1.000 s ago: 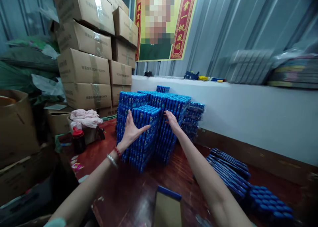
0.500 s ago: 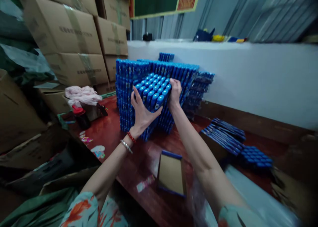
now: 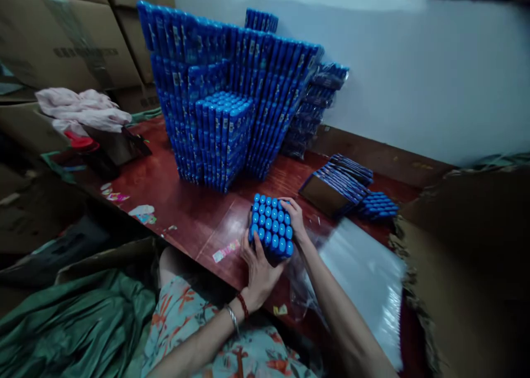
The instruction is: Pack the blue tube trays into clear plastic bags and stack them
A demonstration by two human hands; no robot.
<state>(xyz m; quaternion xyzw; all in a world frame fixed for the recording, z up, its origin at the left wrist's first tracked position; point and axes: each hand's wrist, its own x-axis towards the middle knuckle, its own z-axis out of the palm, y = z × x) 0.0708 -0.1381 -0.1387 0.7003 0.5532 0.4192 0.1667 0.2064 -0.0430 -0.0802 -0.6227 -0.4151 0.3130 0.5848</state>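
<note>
A block of blue round-ended tubes (image 3: 271, 223), packed in tight rows, is low over the front of the red table. My left hand (image 3: 261, 267) is closed round its near left side, thumb and fingers pressed to the tubes. On the far right side, my right hand (image 3: 296, 218) grips the same block. Behind it stands a tall stack of similar blue tubes (image 3: 207, 129), with a lower column at its front. The tray spot beneath the block is covered by my hands and the tubes.
Flat blue-edged cartons (image 3: 337, 182) and a smaller blue tube block (image 3: 377, 206) lie right of my hands. Clear plastic sheets (image 3: 364, 278) cover the table's right front. A red-lidded bottle (image 3: 89, 149) and pink cloth (image 3: 80, 107) are left; an open cardboard box (image 3: 467, 267) borders the right.
Both hands have carried the block of blue tubes from the tall stack down and nearer to me, to where a shallow tray lay. The view has tilted down.
</note>
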